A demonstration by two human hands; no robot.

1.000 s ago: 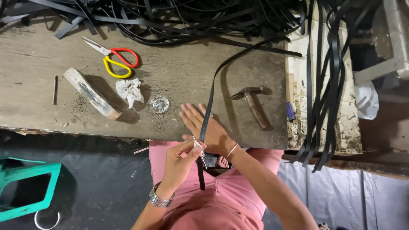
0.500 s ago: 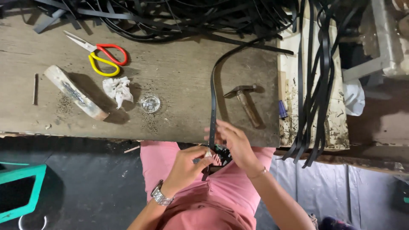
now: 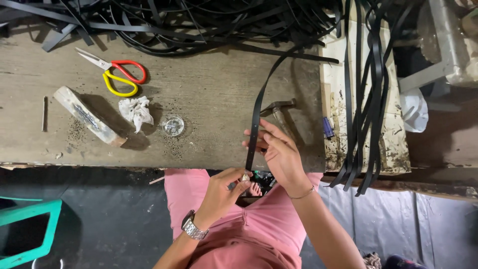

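Note:
A long black strap (image 3: 259, 99) runs from the pile at the back of the wooden table (image 3: 209, 94) down to its near edge. My right hand (image 3: 279, 152) pinches the strap a little above its lower end, fingers curled round it. My left hand (image 3: 224, 192), with a metal watch at the wrist, grips the strap's lower tip together with a small pale metal piece (image 3: 245, 176) just below the table edge, over my pink-clad lap.
A hammer (image 3: 280, 110) lies just behind my right hand. Left of the strap sit a small glass dish (image 3: 173, 125), crumpled tissue (image 3: 135, 111), a wooden block (image 3: 89, 116) and red-and-yellow scissors (image 3: 117, 72). Black straps pile up (image 3: 199, 20) at the back and hang at the right (image 3: 368, 99).
My right hand has left its flat rest on the table and taken hold of the strap. The strap has pulled straighter and shifted slightly right. My left hand stays at the strap's end.

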